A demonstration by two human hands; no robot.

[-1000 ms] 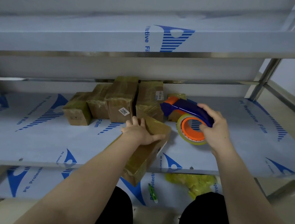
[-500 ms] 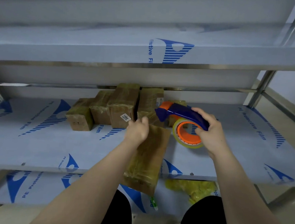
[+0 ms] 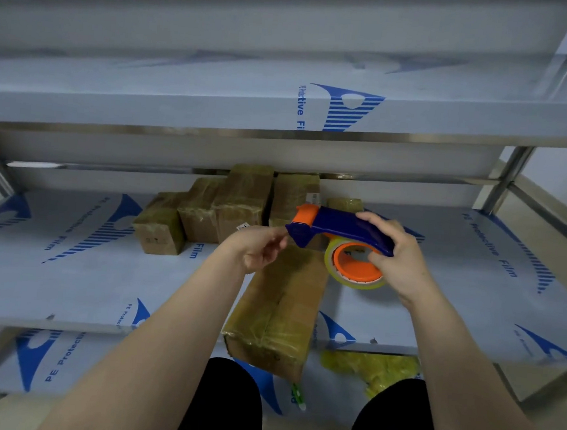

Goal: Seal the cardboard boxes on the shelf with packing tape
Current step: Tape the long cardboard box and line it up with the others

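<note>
I judge this step to be drawing out the tape end. My left hand [image 3: 259, 248] has its fingertips drawn close at the nose of the tape dispenser [image 3: 342, 227], though I can't tell if tape is pinched. Below lies the cardboard box [image 3: 281, 309], seam up, overhanging the front edge of the shelf [image 3: 66, 282]. My right hand [image 3: 399, 258] wraps the dispenser's handle. Next, the tape needs laying squarely along that seam.
</note>
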